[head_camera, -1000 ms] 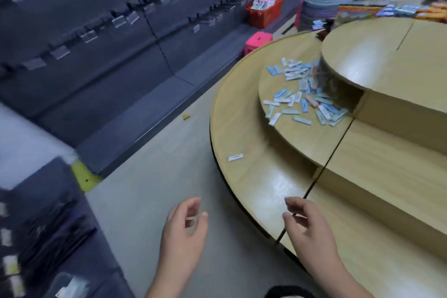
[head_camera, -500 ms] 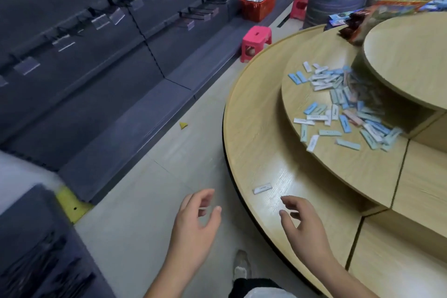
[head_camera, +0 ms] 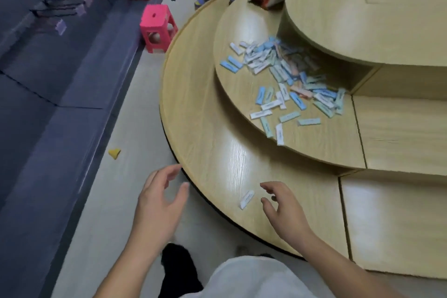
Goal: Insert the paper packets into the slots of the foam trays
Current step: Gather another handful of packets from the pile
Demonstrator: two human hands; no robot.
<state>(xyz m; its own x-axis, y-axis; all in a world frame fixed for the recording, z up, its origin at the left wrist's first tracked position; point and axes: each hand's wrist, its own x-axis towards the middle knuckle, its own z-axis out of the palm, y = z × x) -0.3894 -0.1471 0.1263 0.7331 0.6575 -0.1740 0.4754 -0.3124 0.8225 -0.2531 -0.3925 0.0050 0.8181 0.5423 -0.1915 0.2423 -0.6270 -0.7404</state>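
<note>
Nearest me, my left hand [head_camera: 159, 201] hovers over the floor by the stand's rim, fingers loosely spread and empty. My right hand [head_camera: 283, 210] hangs over the lowest wooden tier [head_camera: 205, 128], fingers relaxed, holding nothing, just right of a lone white packet [head_camera: 246, 199]. Farther off, the scattered packet pile [head_camera: 285, 80] lies on the middle tier [head_camera: 244, 24]. A pink stool [head_camera: 157, 29] stands far left.

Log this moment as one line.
left hand: open, holds nothing | right hand: open, beside lone white packet, not gripping it | packet on lowest tier | packet pile: middle tier
</note>
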